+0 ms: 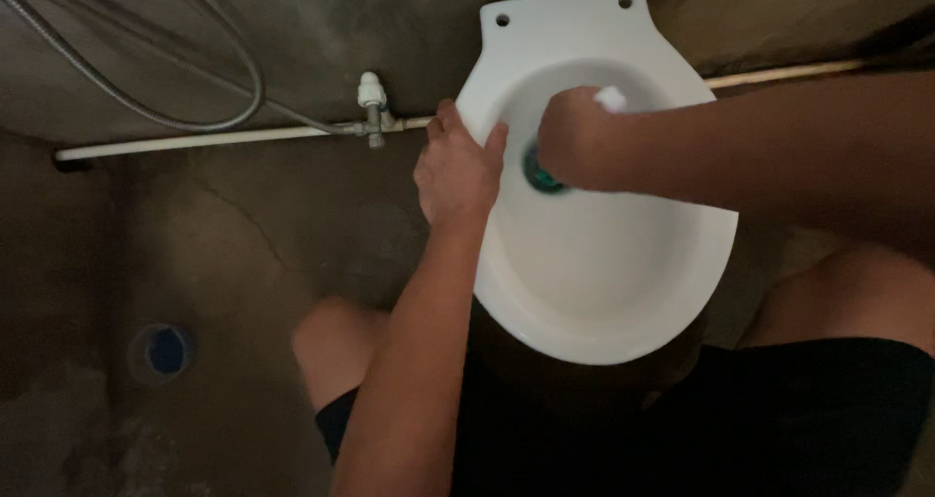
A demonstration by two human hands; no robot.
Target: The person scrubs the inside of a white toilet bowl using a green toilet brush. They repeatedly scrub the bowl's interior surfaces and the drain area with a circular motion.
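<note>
A white toilet bowl (pixel 604 283) without a seat stands against the wall, seen from above. My left hand (pixel 455 171) grips its left rim, fingers curled over the edge. Inside the bowl, my right hand (pixel 575 137) is closed around a white object (pixel 611 98) that sticks out above the fist. A teal round thing (pixel 541 174) shows just below that hand, at the bowl's opening. Whether the white and teal parts belong to one item I cannot tell.
A white pipe (pixel 214 140) with a valve (pixel 371 103) runs along the base of the wall. A metal hose (pixel 175 78) loops above it. A blue-rimmed floor drain (pixel 164 351) sits at lower left. My bare knees flank the bowl.
</note>
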